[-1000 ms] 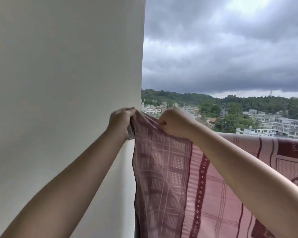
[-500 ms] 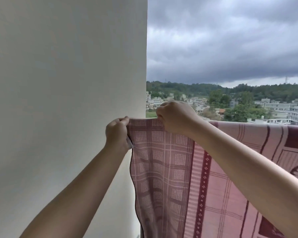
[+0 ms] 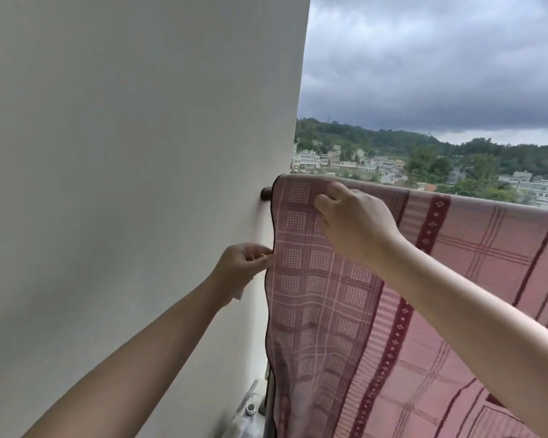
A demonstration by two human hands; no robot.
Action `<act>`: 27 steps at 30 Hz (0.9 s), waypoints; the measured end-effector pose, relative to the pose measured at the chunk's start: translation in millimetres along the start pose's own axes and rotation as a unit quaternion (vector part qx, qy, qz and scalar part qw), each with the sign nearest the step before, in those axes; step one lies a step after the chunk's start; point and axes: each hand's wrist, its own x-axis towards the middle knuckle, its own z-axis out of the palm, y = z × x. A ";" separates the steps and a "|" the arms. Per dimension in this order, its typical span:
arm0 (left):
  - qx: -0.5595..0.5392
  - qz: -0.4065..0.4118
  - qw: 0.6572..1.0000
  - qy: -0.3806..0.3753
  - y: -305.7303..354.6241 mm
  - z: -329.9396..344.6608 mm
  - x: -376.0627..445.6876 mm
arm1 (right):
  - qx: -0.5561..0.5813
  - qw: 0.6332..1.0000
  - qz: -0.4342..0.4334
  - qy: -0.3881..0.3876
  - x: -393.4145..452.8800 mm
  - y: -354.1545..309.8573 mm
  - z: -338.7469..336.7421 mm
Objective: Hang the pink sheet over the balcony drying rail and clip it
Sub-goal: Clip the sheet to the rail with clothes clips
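From the head view, your pink sheet (image 3: 424, 311) is draped over the drying rail (image 3: 265, 194), whose brown end shows just past the sheet's left edge, where it meets the white wall (image 3: 124, 184). The sheet's top edge runs along the rail from beside the wall off toward the right, and the cloth hangs down on your side in loose waves, its checked border nearest the wall and a dark red patterned stripe further right.

Your left hand (image 3: 241, 270) sits at the sheet's left hem, well below the rail — its fingers (image 3: 261, 259) pinch narrowly on the hem's edge. Something pale pokes out under that palm, but you cannot tell what it is. Your right hand (image 3: 358, 222) is higher, lying against the front of the sheet just under the rail; its fingers curl toward the cloth near the top edge, though whether they actually pinch the fabric or only rest on it is not clear from here.

Low in the corner by the wall stands a pale, blurred plastic container (image 3: 249, 415) with a small cap. Beyond the rail lie buildings, wooded hills (image 3: 393, 143) and a heavy grey sky (image 3: 440, 58).
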 end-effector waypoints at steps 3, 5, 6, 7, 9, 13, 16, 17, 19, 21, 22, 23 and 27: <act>0.008 -0.030 1.000 -0.005 -25.6 0.3 -2.4 | 0.027 0.997 -0.023 -0.070 -18.6 -19.8 24.0; -0.015 -0.053 0.998 0.011 -37.6 0.5 -0.8 | 0.010 0.990 -0.056 -0.126 -18.0 -35.6 42.2; -0.016 -0.063 0.998 0.019 -43.8 0.8 0.2 | -0.013 0.986 -0.081 -0.144 -16.0 -44.1 50.5; -0.010 -0.071 0.997 0.025 -51.3 1.9 1.2 | -0.039 0.982 -0.100 -0.155 -13.8 -51.1 56.5; -0.012 -0.082 0.996 0.034 -63.9 4.9 -0.3 | -0.082 0.971 -0.127 -0.183 -13.0 -55.7 60.9; -0.013 -0.070 0.997 0.019 -80.0 9.9 2.7 | -0.086 0.967 -0.126 -0.204 -29.8 -36.9 58.5; -0.021 -0.035 0.999 -0.031 -72.2 15.2 13.0 | -0.071 0.970 -0.114 -0.204 -35.9 -27.4 61.6; -0.030 -0.034 0.998 -0.047 -68.5 17.0 19.3 | -0.065 0.969 -0.115 -0.207 -37.6 -25.1 65.3; -0.063 -0.049 0.991 -0.104 -58.3 20.4 32.5 | -0.054 0.971 -0.110 -0.206 -45.0 -19.0 76.3; -0.112 -0.060 0.973 -0.195 -51.6 24.0 47.7 | -0.059 0.976 -0.114 -0.174 -52.1 -8.9 86.6; -0.136 -0.065 0.959 -0.240 -49.1 24.9 53.5 | -0.056 0.981 -0.112 -0.146 -55.5 -3.2 90.8; -0.155 -0.071 0.946 -0.276 -46.7 25.3 60.2 | -0.047 0.986 -0.106 -0.121 -56.9 2.9 94.9; -0.111 -0.097 0.930 -0.336 -40.9 34.2 76.3 | -0.027 0.993 -0.080 -0.083 -58.2 15.7 109.8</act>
